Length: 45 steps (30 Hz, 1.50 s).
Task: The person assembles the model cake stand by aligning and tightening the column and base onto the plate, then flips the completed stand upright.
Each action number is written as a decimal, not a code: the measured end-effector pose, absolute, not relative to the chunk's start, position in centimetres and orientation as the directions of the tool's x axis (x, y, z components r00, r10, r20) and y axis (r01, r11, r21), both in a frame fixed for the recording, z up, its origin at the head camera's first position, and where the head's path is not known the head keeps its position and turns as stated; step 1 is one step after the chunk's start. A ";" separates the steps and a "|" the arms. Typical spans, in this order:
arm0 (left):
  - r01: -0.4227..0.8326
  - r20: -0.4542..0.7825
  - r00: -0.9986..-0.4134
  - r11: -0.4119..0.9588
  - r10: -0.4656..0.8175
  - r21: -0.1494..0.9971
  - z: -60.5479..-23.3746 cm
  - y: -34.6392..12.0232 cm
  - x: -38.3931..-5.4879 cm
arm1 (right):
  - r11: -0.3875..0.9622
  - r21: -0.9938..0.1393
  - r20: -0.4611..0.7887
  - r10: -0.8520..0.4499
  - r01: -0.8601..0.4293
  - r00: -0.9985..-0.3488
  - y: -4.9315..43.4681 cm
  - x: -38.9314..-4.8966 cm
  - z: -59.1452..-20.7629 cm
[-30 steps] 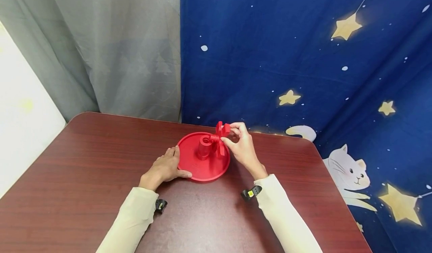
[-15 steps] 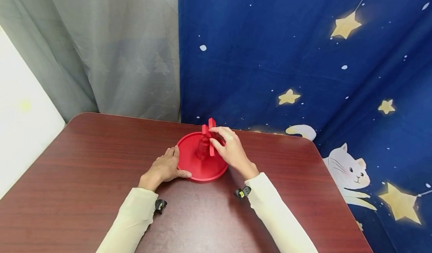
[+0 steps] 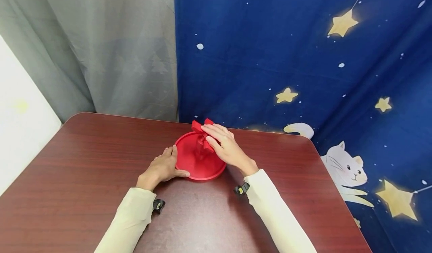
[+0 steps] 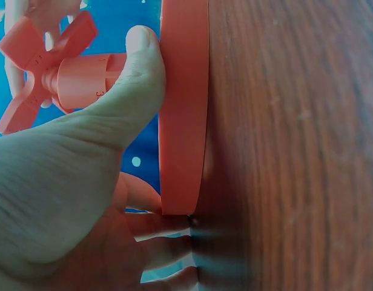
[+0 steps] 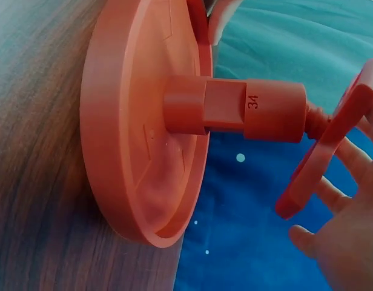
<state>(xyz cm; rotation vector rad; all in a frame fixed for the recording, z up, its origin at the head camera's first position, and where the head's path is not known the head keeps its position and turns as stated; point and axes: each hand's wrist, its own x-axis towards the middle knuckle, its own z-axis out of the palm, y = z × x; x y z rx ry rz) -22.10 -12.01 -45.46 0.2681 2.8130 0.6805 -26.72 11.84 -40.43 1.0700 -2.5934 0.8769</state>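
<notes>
A red round base (image 3: 202, 172) with a raised rim lies on the table, and a red post (image 5: 274, 110) marked "34" rises from its middle. My left hand (image 3: 161, 167) grips the base's rim at the left, thumb at the front and fingers along the side. My right hand (image 3: 227, 148) holds a red cross-shaped knob (image 3: 197, 126) over the post, its fingers behind the knob's arms in the right wrist view. The knob's threaded stem (image 5: 316, 121) meets the post's top end, and the knob tilts against the post. How deep the stem sits is hidden.
The dark red-brown wooden table (image 3: 111, 163) reaches out on both sides of the base. Behind its far edge hang a grey curtain (image 3: 125, 58) and a blue star-patterned curtain (image 3: 243, 58). A white surface (image 3: 20, 107) stands at the left.
My right hand has moved left with the knob, from beside the post to over it. The knob has tipped from nearly upright to leaning across the post's top. My left hand keeps its hold.
</notes>
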 end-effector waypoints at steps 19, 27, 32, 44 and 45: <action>0.122 -0.180 -0.957 0.876 0.229 0.467 -45.6 -12.2 -21.8 | 0.651 -0.308 0.256 -0.645 -0.693 -0.720 11.0 -26.6 -39.3; 0.117 -0.180 -0.958 0.875 0.224 0.469 -45.5 -12.3 -21.9 | 0.646 -0.209 0.225 -0.699 -0.734 -0.679 11.1 -26.8 -38.8; 0.117 -0.180 -0.958 0.874 0.225 0.471 -45.5 -12.3 -21.9 | 0.647 -0.248 0.191 -0.697 -0.721 -0.691 11.2 -26.9 -38.3; 0.133 -0.180 -0.954 0.875 0.240 0.465 -45.3 -12.0 -22.0 | 0.582 -0.362 0.153 -0.734 -0.728 -0.662 12.3 -27.6 -37.7; 0.133 -0.180 -0.954 0.875 0.240 0.465 -45.3 -11.9 -22.0 | 0.573 -0.365 0.156 -0.740 -0.734 -0.655 12.4 -27.6 -37.7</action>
